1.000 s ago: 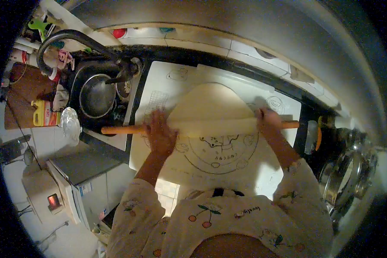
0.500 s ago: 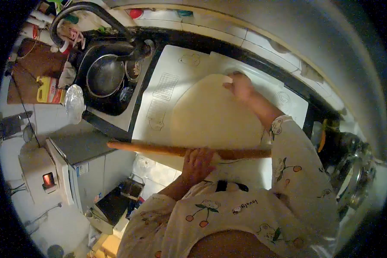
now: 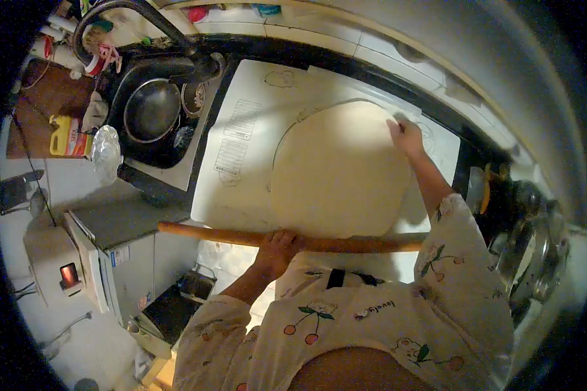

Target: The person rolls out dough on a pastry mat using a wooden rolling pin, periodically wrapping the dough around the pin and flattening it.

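Note:
A wide, thin, pale dough sheet lies on a white printed mat. Along its near edge runs a long wooden rolling pin, placed crosswise close to my body. My left hand is over the pin left of its middle, fingers curled on top. At the far right of the sheet, my right hand pinches the dough's edge; its fingertips are partly hidden. Part of the mat's printed circle shows just left of the dough.
Left of the mat is a sink with a metal pan in it, under a dark faucet. A foil-covered thing and a yellow jug stand beyond. Glass lids or bowls crowd the right side.
My right hand has moved right with the dough's edge, and the sheet has shifted and turned rightward. My left hand stays on the rolling pin, slightly farther left.

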The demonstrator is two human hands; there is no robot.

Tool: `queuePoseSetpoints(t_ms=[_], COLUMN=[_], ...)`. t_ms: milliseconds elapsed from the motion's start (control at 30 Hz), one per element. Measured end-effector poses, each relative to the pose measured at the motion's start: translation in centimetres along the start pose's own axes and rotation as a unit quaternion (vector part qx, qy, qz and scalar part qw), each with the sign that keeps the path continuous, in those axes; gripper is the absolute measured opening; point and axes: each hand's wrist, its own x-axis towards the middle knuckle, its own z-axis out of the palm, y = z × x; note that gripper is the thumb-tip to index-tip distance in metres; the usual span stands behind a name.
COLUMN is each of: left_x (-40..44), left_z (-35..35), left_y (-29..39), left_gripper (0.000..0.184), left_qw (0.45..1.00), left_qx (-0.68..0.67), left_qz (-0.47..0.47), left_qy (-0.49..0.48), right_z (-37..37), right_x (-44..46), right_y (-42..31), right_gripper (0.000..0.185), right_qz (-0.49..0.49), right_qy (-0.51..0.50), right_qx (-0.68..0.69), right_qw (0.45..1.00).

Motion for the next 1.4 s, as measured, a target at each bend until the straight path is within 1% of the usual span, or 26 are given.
queuePoseSetpoints(t_ms=[33,133,167,200,267,300,333,367,433,500,567,600,700,800,833,900,933,1033,1100,1133,1167,1233,1300,1333,1367,1400], left_x=[-0.3,-1.1,-1.1,-1.1,-1.3,-1.2,-1.3,-1.4,-1.6,-1.4,-1.1,-1.1,-1.1,-1.2,-1.2,-0.9,-0.7,1.5,3.0,3.7,4.5,5.9,6.8,7.2,7.3,7.2], left_z=[0.0,-0.4,-0.9,-1.4,-2.0,-2.3,-2.6,-2.5,-1.9,-2.1,-2.5,-2.8,-3.2,-3.4,-3.5,-3.1,-2.8,-2.7,-3.3,-3.6,-3.6,-3.3,-4.1,-4.3,-4.1,-3.7], left_y=[-0.2,-0.2,0.0,0.2,0.4,0.2,0.0,-0.5,-1.9,-2.1,-2.3,-2.4,-2.9,-3.2,-3.2,-4.0,-4.3,-4.7,-4.5,-4.4,-4.6,-4.9,-4.9,-4.9,-4.8,-4.9], left_gripper=[0.032,0.031,0.031,0.031,0.032,0.032,0.033,0.033,0.034,0.035,0.036,0.036,0.037,0.036,0.035,0.033,0.032,0.03,0.03,0.03,0.031,0.032,0.032,0.032,0.033,0.033], left_qw=[1.0,0.999,0.999,0.999,0.999,0.999,0.998,0.997,0.996,0.995,0.996,0.996,0.995,0.986,0.98,0.975,0.973,0.979,0.972,0.968,0.969,0.969,0.976,0.979,0.975,0.971], left_qx=[-0.008,0.034,0.033,0.031,0.03,0.032,0.035,0.039,0.046,0.049,0.053,0.054,0.059,0.097,0.115,0.121,0.123,0.102,0.148,0.172,0.187,0.217,0.183,0.166,0.154,0.143], left_qz=[-0.001,0.021,0.025,0.028,0.026,0.023,0.019,0.028,0.053,0.05,0.057,0.066,0.081,0.121,0.138,0.157,0.165,0.147,0.145,0.146,0.131,0.102,0.094,0.091,0.105,0.119], left_qy=[0.003,0.024,0.018,0.013,-0.012,-0.032,-0.053,-0.053,-0.056,-0.066,-0.053,-0.038,0.0,0.061,0.086,0.101,0.108,0.096,0.108,0.114,0.094,0.055,0.073,0.082,0.118,0.153], right_z=[-0.6,-0.4,0.4,1.9,5.5,5.3,4.9,3.2,1.0,3.0,4.3,3.7,5.1,3.7,3.1,1.2,0.7,-1.4,-2.5,-3.2,-3.7,-2.7,0.4,0.5,0.7,1.5], right_x=[-1.5,-6.2,-7.9,-9.6,-12.0,-12.5,-13.1,-13.3,-13.5,-12.8,-10.5,-9.0,-5.7,-5.6,-6.3,-8.7,-9.8,-13.1,-15.4,-17.1,-19.1,-23.7,-28.6,-29.6,-30.1,-30.4], right_y=[0.0,0.3,1.0,2.1,4.5,2.7,0.9,-3.3,-7.9,-8.1,-9.5,-11.2,-8.8,-4.9,-4.2,-4.4,-4.4,-6.8,-9.6,-10.6,-11.2,-13.3,-13.5,-15.4,-17.0,-17.3], right_gripper=[0.041,0.053,0.049,0.046,0.041,0.039,0.038,0.037,0.037,0.039,0.038,0.037,0.038,0.04,0.041,0.043,0.036,0.027,0.018,0.016,0.014,0.012,0.017,0.017,0.018,0.018], right_qz=[0.014,0.136,0.148,0.143,0.112,0.113,0.181,0.248,0.31,0.295,0.298,0.313,0.339,0.313,0.295,0.257,0.252,0.143,0.141,0.138,0.136,0.173,0.174,0.222,0.268,0.317], right_qy=[-0.003,-0.11,-0.121,-0.115,-0.057,-0.027,-0.021,-0.005,0.019,0.082,0.106,0.098,0.179,0.167,0.134,0.069,0.067,0.206,0.286,0.257,0.228,0.165,0.011,-0.071,-0.153,-0.129], right_qx=[-0.03,-0.044,-0.064,-0.094,-0.145,-0.14,-0.056,0.025,0.126,0.271,0.258,0.173,0.159,0.122,0.083,0.001,0.045,0.094,0.221,0.225,0.23,0.345,0.451,0.399,0.343,0.429], right_qw=[0.999,0.984,0.979,0.978,0.981,0.983,0.982,0.969,0.942,0.913,0.913,0.929,0.91,0.927,0.942,0.964,0.964,0.963,0.922,0.929,0.936,0.908,0.875,0.887,0.887,0.836])
